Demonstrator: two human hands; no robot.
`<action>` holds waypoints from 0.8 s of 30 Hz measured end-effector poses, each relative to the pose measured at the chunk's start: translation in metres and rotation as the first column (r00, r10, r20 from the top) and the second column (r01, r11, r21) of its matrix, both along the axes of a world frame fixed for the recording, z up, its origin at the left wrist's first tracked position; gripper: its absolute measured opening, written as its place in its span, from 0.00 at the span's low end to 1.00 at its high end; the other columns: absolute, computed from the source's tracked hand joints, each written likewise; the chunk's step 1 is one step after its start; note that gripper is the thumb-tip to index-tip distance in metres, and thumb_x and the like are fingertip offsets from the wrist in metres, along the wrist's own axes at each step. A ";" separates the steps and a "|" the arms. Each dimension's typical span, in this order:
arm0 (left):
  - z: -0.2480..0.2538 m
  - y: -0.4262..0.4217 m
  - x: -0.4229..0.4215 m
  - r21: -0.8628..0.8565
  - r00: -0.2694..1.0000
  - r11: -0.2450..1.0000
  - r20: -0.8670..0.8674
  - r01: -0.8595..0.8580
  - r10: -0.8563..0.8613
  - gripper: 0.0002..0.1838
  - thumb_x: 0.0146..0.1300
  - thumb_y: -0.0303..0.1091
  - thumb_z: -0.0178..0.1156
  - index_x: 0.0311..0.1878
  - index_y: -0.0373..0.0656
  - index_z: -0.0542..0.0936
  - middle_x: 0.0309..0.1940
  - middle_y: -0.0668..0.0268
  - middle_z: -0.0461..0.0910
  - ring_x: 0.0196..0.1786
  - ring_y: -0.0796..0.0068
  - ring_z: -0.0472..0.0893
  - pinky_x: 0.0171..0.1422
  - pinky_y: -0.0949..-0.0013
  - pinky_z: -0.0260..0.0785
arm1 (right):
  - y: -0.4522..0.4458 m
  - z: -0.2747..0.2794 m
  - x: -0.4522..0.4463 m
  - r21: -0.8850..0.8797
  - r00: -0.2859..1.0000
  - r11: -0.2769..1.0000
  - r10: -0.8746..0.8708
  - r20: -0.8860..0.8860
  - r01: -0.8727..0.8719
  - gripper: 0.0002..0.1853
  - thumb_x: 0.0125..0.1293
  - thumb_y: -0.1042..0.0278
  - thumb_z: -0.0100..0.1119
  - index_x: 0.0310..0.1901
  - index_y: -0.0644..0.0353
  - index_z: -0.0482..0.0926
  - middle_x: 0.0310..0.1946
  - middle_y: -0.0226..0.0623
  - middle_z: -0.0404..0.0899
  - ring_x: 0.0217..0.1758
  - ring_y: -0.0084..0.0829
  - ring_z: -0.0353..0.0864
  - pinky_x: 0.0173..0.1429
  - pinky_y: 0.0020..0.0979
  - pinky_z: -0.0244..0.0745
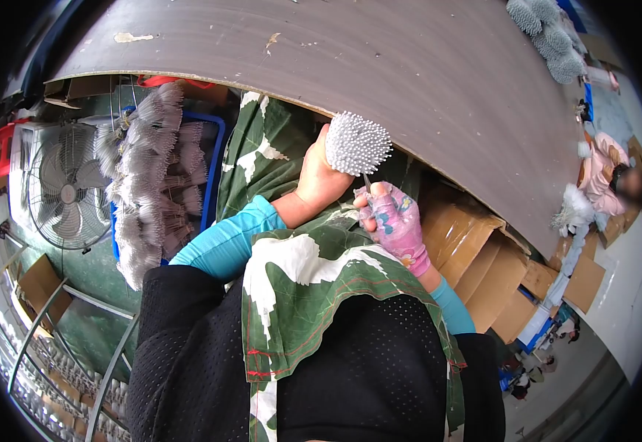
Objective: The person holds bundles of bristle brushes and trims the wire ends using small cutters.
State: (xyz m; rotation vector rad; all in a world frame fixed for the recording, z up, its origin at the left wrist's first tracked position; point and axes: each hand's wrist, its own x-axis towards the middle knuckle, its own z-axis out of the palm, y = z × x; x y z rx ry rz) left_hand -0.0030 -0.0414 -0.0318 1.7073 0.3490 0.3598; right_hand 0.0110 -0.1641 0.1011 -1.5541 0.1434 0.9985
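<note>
My left hand (322, 177), in a blue-green sleeve, is closed around a rounded bunch of white bead-tipped stems (358, 144). The bunch's dotted top faces up, close to the edge of the grey-brown table; its lower part is hidden in my palm. My right hand (395, 223) wears a pink flowered glove with bare fingertips. Its fingers are curled together just below the bunch. A thin strand (367, 183) shows between the bunch and these fingers; what they pinch is too small to make out. Under both hands lies a green-and-white camouflage apron (299, 269).
The grey-brown table (409, 66) spans the far side, with more grey bead-tipped bunches (549, 37) at its far right. A blue crate (216, 158) of pale stem bundles (148, 162) and a fan (68, 188) stand left. Cardboard boxes (476, 258) and another person (605, 173) are right.
</note>
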 end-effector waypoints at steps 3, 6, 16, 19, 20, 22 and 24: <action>-0.008 0.001 0.002 0.130 0.997 0.991 0.067 0.023 -0.032 0.24 0.50 0.31 0.68 0.48 0.37 0.69 0.40 0.53 0.79 0.47 0.54 0.80 0.49 0.63 0.72 | 0.001 -0.006 -0.006 0.087 0.992 0.996 -0.041 0.121 0.031 0.19 0.72 0.52 0.46 0.34 0.61 0.76 0.18 0.24 0.69 0.17 0.12 0.61 0.20 0.16 0.52; -0.012 -0.001 0.002 0.054 0.999 0.999 0.053 0.001 -0.003 0.24 0.50 0.30 0.68 0.49 0.38 0.70 0.41 0.54 0.79 0.48 0.56 0.80 0.50 0.64 0.72 | -0.004 0.008 0.007 0.106 0.996 0.992 -0.079 0.032 0.075 0.19 0.72 0.53 0.48 0.35 0.62 0.77 0.21 0.23 0.72 0.21 0.12 0.64 0.26 0.16 0.58; -0.020 0.007 0.003 -0.480 0.983 0.858 0.127 0.181 -0.136 0.25 0.53 0.27 0.65 0.55 0.37 0.70 0.47 0.57 0.78 0.51 0.64 0.78 0.56 0.67 0.69 | -0.014 0.038 0.079 -0.213 0.875 0.859 0.483 0.035 -0.466 0.19 0.70 0.52 0.50 0.40 0.62 0.78 0.27 0.24 0.76 0.23 0.13 0.65 0.29 0.18 0.62; 0.002 0.035 0.005 -0.323 0.941 0.885 0.134 0.337 -0.310 0.27 0.56 0.26 0.64 0.60 0.38 0.69 0.51 0.61 0.77 0.55 0.71 0.76 0.62 0.69 0.66 | -0.013 0.036 0.092 -0.172 0.884 0.870 0.468 -0.011 -0.463 0.19 0.69 0.52 0.52 0.41 0.64 0.77 0.34 0.27 0.79 0.27 0.15 0.68 0.34 0.19 0.66; 0.009 0.041 0.006 -0.307 0.927 0.876 0.085 0.372 -0.364 0.26 0.56 0.26 0.64 0.59 0.38 0.70 0.51 0.61 0.77 0.55 0.71 0.76 0.62 0.69 0.66 | -0.014 0.032 0.094 -0.126 0.878 0.881 0.468 0.099 -0.455 0.18 0.69 0.54 0.53 0.42 0.64 0.77 0.35 0.28 0.79 0.31 0.15 0.70 0.37 0.19 0.68; 0.011 0.043 0.005 -0.292 0.913 0.869 0.043 0.400 -0.406 0.24 0.56 0.27 0.64 0.57 0.38 0.72 0.51 0.62 0.77 0.55 0.71 0.76 0.62 0.68 0.66 | -0.008 0.031 0.093 -0.058 0.912 0.924 0.382 0.152 -0.377 0.13 0.66 0.64 0.58 0.44 0.66 0.76 0.37 0.30 0.78 0.40 0.18 0.74 0.45 0.21 0.72; 0.010 0.044 0.004 -0.344 0.907 0.844 0.062 0.412 -0.417 0.23 0.56 0.28 0.64 0.56 0.38 0.73 0.51 0.62 0.77 0.55 0.71 0.76 0.62 0.68 0.66 | -0.004 0.024 0.088 -0.084 0.917 0.939 0.345 0.200 -0.335 0.12 0.65 0.68 0.59 0.46 0.66 0.75 0.38 0.30 0.78 0.40 0.18 0.75 0.46 0.22 0.72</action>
